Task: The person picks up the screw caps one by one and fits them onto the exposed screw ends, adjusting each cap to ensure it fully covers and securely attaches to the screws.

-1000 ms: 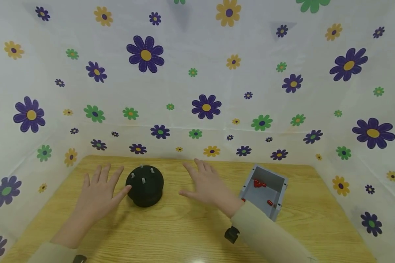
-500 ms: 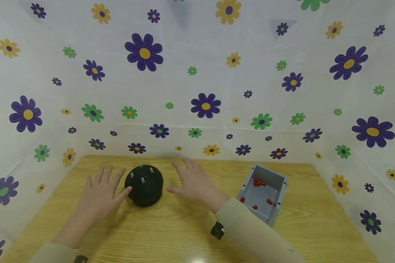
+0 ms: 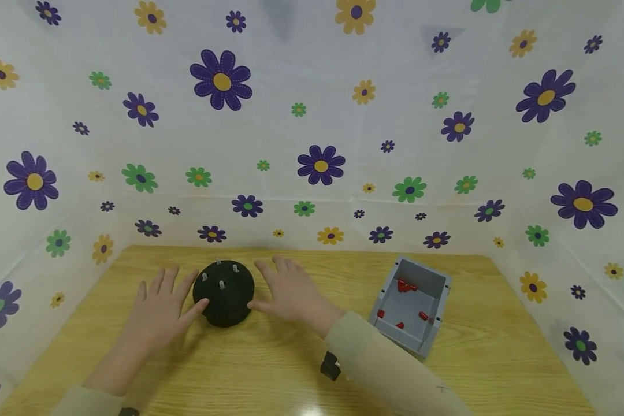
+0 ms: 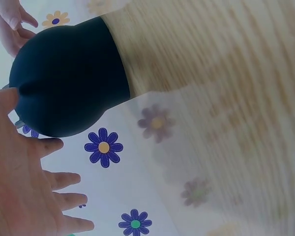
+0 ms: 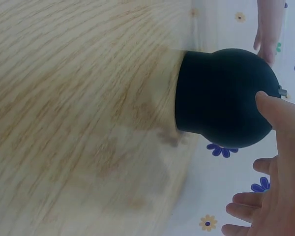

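A round black object (image 3: 223, 296), domed with a narrower base, stands on the wooden table with several small grey pegs sticking out of its top. At its left side is my left hand (image 3: 158, 312), fingers spread and thumb close to the black surface. My right hand (image 3: 291, 292) is at its right side, fingers also spread, its thumb tip by the edge. Both wrist views show the black object (image 4: 69, 78) near straight fingers; whether either thumb touches it, I cannot tell. Neither hand grips anything.
To the right stands a grey box (image 3: 441, 312) with several small red pieces (image 3: 407, 286) inside. White cloth (image 3: 270, 127) printed with flowers surrounds the wooden table (image 3: 249, 370) at the back and sides. A dark strap piece (image 3: 330, 366) hangs at my right wrist.
My right hand has moved left, from apart to beside the black object. The left hand has stayed nearly in place. More of the grey box shows now.
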Available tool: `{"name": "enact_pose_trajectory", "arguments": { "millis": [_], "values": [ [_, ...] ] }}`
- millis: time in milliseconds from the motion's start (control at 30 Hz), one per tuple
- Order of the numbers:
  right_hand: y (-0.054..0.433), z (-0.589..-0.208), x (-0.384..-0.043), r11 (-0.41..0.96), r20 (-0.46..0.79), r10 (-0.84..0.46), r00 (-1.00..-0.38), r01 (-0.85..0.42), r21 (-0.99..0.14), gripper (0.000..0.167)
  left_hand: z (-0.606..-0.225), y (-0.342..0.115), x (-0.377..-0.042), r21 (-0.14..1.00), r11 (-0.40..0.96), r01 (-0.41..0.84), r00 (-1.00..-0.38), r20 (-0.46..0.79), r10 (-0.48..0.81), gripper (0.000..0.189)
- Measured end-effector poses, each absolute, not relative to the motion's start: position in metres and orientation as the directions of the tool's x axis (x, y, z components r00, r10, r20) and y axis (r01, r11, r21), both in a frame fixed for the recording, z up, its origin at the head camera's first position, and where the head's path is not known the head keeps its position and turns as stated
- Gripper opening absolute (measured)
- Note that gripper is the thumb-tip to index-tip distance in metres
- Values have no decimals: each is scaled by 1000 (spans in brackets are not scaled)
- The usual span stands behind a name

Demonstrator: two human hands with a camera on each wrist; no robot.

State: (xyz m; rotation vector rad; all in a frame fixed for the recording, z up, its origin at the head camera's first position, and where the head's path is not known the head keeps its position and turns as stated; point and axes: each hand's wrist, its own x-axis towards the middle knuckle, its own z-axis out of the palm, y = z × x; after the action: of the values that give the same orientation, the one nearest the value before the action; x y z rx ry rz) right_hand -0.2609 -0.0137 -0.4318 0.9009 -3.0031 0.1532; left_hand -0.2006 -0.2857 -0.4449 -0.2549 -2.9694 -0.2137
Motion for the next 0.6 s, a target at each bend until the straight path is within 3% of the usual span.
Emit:
{"name": "enact_pose_trajectory", "arguments": {
  "millis": [600],
  "values": [
    [-33, -434, -257, 812, 54, -570, -820, -572, -119, 82, -445, -283, -200, 133, 971, 200, -969, 173, 176, 82]
  ]
}}
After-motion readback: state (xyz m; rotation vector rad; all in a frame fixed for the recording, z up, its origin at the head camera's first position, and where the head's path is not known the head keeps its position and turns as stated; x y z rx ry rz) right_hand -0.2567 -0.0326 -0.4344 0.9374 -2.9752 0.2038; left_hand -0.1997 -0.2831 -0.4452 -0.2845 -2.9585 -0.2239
